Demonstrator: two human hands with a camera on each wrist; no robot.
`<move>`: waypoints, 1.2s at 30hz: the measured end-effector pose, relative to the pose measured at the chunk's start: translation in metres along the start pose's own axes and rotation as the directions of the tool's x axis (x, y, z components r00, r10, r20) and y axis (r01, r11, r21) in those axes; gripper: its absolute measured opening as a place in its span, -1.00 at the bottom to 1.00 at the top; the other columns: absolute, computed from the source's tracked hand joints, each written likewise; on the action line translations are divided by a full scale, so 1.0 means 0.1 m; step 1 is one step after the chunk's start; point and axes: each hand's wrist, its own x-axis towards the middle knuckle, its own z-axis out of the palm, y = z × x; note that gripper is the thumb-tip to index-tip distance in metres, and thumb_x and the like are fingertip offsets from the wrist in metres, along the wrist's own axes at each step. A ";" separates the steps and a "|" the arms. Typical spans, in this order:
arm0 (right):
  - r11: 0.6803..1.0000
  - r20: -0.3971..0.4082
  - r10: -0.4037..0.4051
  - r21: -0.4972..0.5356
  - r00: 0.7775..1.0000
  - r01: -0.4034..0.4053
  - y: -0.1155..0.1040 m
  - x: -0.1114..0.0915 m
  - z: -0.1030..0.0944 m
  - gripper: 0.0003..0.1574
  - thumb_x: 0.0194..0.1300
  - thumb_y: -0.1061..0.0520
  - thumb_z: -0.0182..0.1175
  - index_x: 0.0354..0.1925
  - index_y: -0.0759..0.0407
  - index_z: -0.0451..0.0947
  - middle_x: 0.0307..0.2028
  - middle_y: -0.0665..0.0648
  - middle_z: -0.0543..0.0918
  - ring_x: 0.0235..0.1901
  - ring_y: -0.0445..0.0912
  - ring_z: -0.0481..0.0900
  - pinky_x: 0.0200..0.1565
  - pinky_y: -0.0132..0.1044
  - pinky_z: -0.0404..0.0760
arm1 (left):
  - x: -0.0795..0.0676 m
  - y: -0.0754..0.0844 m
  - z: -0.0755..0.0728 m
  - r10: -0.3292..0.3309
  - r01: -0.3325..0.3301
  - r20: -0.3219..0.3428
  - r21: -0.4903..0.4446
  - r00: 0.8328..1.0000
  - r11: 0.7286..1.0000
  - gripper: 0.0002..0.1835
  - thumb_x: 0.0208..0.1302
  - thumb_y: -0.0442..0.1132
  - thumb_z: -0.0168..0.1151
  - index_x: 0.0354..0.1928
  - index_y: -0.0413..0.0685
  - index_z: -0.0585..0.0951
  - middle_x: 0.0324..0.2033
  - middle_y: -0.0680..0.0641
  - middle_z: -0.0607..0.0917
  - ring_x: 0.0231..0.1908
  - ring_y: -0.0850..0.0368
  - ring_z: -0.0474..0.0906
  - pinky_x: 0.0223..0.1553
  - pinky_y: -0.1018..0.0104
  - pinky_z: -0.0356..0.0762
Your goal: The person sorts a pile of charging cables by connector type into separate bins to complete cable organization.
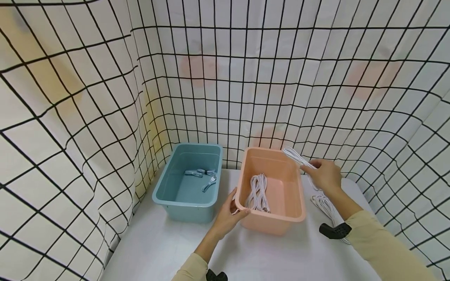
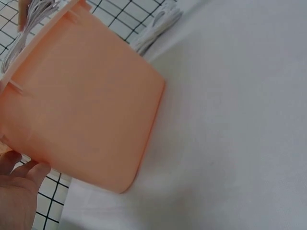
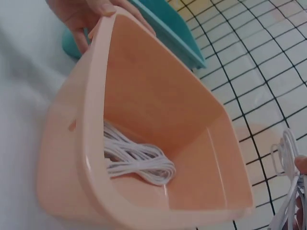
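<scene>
My left hand (image 1: 225, 218) grips the near left corner of a peach plastic bin (image 1: 270, 224), thumb over the rim and fingers against the outer wall. Inside that bin, along its left side, lie bundled white cables (image 1: 258, 191). A folded bundle of white cable (image 1: 296, 156) is pinched in my right hand (image 1: 325, 177), just beyond the bin's right rim. Its looped end overlaps the bin's far right corner in the head view. In the right wrist view the held bundle (image 3: 288, 158) shows at the right edge, with fingertips around it.
A teal bin (image 1: 191, 212) stands left of the peach one, with a few small tied cables (image 1: 209, 183) on its floor. More white cables (image 1: 325, 207) lie on the white table (image 1: 246, 257) beneath my right forearm. Black wire grid (image 1: 228, 82) encloses the back and sides.
</scene>
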 end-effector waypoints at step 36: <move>0.982 0.103 -0.185 0.052 0.977 0.180 0.16 -0.12 -0.10 -0.46 0.53 -0.05 0.19 0.20 0.34 0.59 0.04 0.39 0.67 0.01 0.33 0.63 -0.13 0.18 0.67 | 0.00 -0.02 0.02 -0.012 0.012 -0.016 0.000 1.000 1.000 -0.01 0.33 -0.18 0.47 0.65 0.07 0.08 0.43 -0.29 0.40 0.37 -0.21 0.39 0.26 0.04 0.46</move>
